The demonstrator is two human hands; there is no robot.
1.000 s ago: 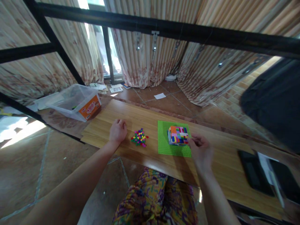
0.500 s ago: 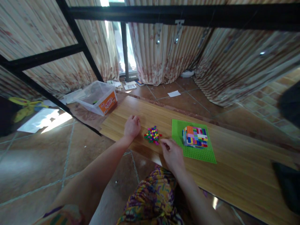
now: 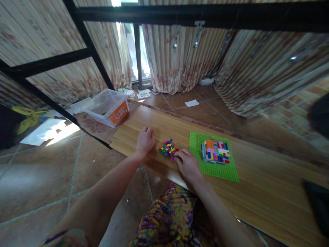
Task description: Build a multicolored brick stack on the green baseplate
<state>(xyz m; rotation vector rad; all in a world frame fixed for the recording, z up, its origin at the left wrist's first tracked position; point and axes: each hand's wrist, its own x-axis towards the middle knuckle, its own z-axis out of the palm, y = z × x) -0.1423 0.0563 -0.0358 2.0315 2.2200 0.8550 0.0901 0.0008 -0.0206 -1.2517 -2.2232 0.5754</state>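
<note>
A loose pile of small coloured bricks [image 3: 168,149] lies on the wooden table, between my two hands. Left of it, my left hand [image 3: 145,140] rests on the tabletop with its fingers curled in; whatever it may hold is hidden. At the pile's right edge, the thumb and fingers of my right hand [image 3: 187,165] are pinched together, touching the outer bricks. Anything between those fingertips is too small to make out. Farther right, a multicoloured brick block [image 3: 217,151] sits on a green studded baseplate [image 3: 194,140].
A clear plastic box [image 3: 99,118] with an orange label stands beyond the table's left end. The wooden table [image 3: 267,181] runs on to the right, where a dark object [image 3: 316,199] lies near its end. Black metal bars [image 3: 164,14] cross the view above.
My right hand has moved slightly left and forward, and its fingertips now reach the right edge of the brick pile. My left hand stays put.
</note>
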